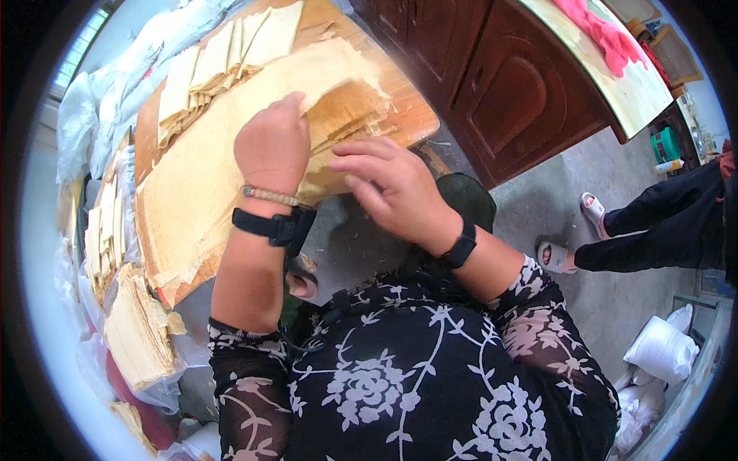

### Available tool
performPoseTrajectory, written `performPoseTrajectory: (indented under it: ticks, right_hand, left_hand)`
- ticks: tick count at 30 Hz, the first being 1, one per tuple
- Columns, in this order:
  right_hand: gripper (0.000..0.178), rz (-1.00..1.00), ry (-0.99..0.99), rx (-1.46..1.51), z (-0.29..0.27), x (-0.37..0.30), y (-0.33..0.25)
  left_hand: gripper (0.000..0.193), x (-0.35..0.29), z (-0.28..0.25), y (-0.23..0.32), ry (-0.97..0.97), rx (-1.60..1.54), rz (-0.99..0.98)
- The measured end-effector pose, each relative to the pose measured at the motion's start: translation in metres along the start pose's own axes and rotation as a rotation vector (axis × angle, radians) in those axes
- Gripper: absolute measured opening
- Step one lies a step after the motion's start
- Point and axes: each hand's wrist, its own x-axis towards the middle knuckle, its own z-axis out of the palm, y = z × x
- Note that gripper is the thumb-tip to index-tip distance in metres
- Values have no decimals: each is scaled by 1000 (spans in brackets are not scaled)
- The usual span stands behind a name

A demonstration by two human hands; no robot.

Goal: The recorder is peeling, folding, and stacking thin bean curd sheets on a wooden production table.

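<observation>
A large, thin yellowish sheet that looks like tofu skin point(207, 154) lies spread over the wooden board, with more sheets point(346, 115) layered beneath its right end. My left hand point(273, 146) is closed at the sheet's middle, where an edge appears lifted by its thumb; its other fingers are mostly hidden. To its right, my right hand point(396, 180) hovers by the near edge of the layers, fingers apart and nothing visible in them. Folded sheets point(231, 58) lie in a row along the board's far side.
The wooden board point(419, 115) ends beside a dark red cabinet point(530, 84). Stacked folded sheets point(138, 330) and clear plastic point(77, 146) crowd the left. Another person's legs point(653, 223) stand at right. White sacks point(661, 349) sit at lower right.
</observation>
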Motion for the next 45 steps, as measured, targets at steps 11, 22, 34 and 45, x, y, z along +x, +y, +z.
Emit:
performPoseTrajectory:
  ticks: [11,22,34,45]
  right_hand:
    - [23,0,-248,-582,41,93,6]
    - [41,249,-413,-819,65,144,76]
    - [45,73,-154,-593,86,143,52]
    - [61,707,-457,181,189,137,-40]
  left_hand:
    - [28,9,-28,-11,-93,-61,-49]
    - [27,10,-53,-22,61,-43,-111]
    - [36,-131,-96,-200,624,-1365,-1401]
    - [44,-206,-100,-183,24,-1255,-1571]
